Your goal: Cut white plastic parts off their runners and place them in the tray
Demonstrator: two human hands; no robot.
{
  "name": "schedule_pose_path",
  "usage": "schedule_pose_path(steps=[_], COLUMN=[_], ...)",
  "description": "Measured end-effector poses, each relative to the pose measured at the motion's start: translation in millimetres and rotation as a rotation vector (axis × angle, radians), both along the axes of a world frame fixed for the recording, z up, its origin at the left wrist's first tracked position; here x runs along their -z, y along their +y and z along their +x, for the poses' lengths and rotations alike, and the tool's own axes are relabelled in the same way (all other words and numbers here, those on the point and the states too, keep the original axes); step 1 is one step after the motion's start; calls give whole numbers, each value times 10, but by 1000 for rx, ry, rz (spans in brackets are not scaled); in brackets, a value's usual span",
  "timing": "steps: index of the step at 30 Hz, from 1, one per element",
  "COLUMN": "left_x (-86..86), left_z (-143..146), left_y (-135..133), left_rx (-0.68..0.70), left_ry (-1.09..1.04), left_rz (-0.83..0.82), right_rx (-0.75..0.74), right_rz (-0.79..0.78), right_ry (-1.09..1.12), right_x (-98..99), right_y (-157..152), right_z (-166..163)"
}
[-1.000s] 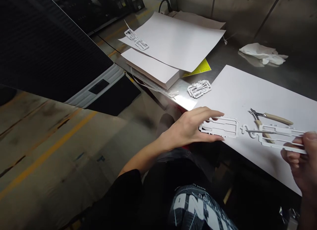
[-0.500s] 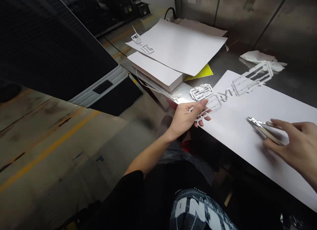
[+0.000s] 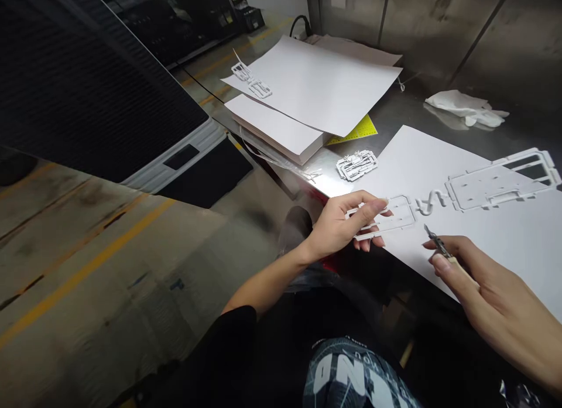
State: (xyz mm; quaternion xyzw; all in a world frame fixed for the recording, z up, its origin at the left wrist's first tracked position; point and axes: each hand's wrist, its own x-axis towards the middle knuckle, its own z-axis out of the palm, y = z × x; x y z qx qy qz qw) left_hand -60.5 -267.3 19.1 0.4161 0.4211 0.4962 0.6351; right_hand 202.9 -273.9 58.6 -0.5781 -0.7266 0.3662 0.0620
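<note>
My left grip [image 3: 345,223] pinches the frame [image 3: 454,197] above the table's [image 3: 404,106] near edge; its uncut link [image 3: 425,209] joins both halves. My right grip [image 3: 494,294] clasps the nippers [image 3: 440,245], tips apart from the link.

A frame [image 3: 453,192] extends right from the left hand [image 3: 346,220] above a sheet [image 3: 421,165] on the bench [image 3: 408,106], nippers [image 3: 439,244] before it in the right hand [image 3: 487,291]. Behind the left hand lies a frame pile [image 3: 356,165]; papers [image 3: 325,83] sit beyond, a cloth [image 3: 466,108] behind the sheet.
</note>
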Motion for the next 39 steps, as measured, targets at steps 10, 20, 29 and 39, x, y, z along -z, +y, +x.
schedule_pose_path(steps=[10,20,29,39], left_x=[-46,-44,-56,65], left_z=[37,49,31,29], left_y=[-51,-61,-42,-24], left_rx=[59,89,116,71], left_ry=[-46,-28,19,205], left_rz=[13,5,-21,225], right_rx=[-14,6,24,90], right_rz=[64,41,106,183], right_ry=[124,146,109,73], right_x=[131,124,94,78], right_y=[5,-44,-9,0], right_z=[26,31,-8,-20])
